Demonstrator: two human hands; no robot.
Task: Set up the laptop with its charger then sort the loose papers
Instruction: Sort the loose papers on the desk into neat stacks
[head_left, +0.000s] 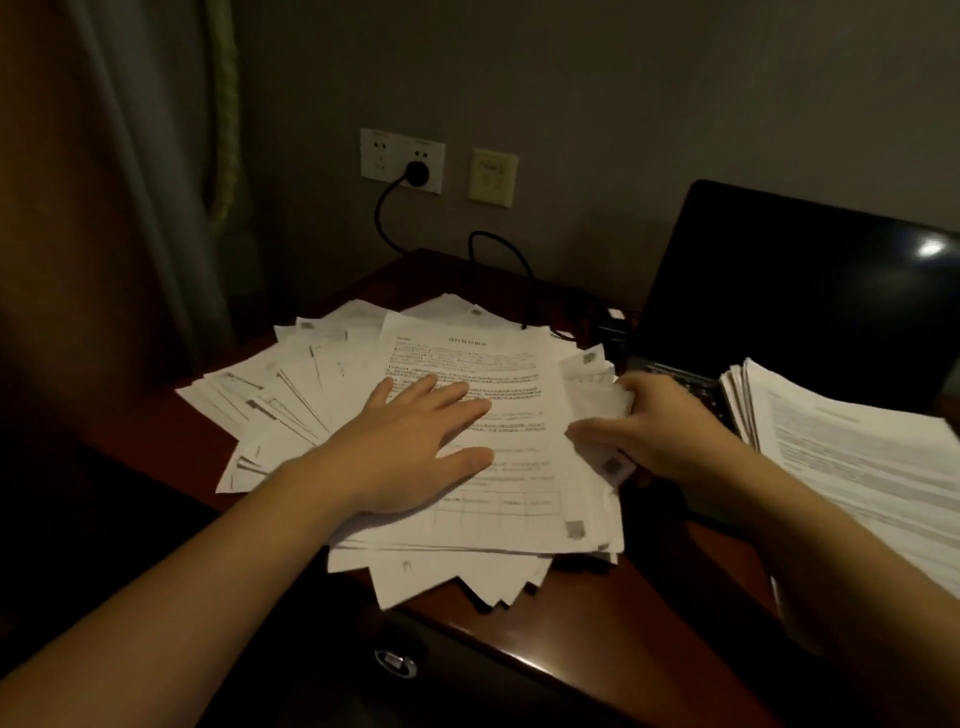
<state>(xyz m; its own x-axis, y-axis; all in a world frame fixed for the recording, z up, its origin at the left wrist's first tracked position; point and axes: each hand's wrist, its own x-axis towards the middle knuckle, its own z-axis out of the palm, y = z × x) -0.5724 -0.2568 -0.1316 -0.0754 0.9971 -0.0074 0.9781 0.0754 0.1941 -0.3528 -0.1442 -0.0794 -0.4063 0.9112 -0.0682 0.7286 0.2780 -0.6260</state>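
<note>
Fingers (457, 395) of the left hand (410, 447) lie flat and spread on the loose papers (493, 358), while the right hand (675, 431) pinches sheets at the pile's right edge. The pile covers the wooden surface (597, 623). To its right stands the open laptop (789, 280), with a neater stack (857, 457) in front of it. The charger plug (416, 174) sits in the wall socket (402, 156).

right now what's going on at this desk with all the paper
A person is sorting papers at a wooden desk. The left hand lies flat on the top sheet of a messy fanned pile, while the right hand pinches a few sheets at its right edge. A tidier stack rests to the right, partly over the open laptop, whose screen is dark. A black plug sits in the wall socket.
</note>
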